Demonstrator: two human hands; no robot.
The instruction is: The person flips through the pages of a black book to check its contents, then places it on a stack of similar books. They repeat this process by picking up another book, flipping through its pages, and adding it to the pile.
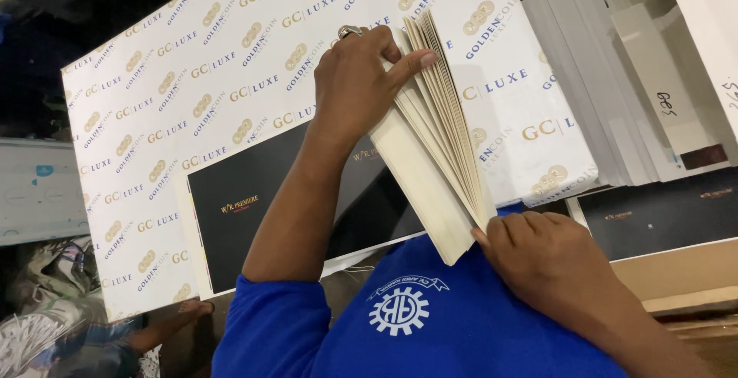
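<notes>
At frame centre, the stack of cream cards (pixel 434 140) runs long from upper centre down to lower right. The left hand (pixel 361 86) closes its fingers over the top end; the right hand (pixel 550 259) pinches the bottom corner, above the printed sheet (pixel 231 63).

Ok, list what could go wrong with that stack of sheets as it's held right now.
1. The stack of cream sheets is fanned open at the top, pinched only by the left hand above and the right hand at the lower corner; loose sheets could slip out.
2. It is held tilted in the air above the black printed sheet, so dropped sheets may scatter onto it.
3. The left thumb presses the fanned edges, which might crease them.
</notes>
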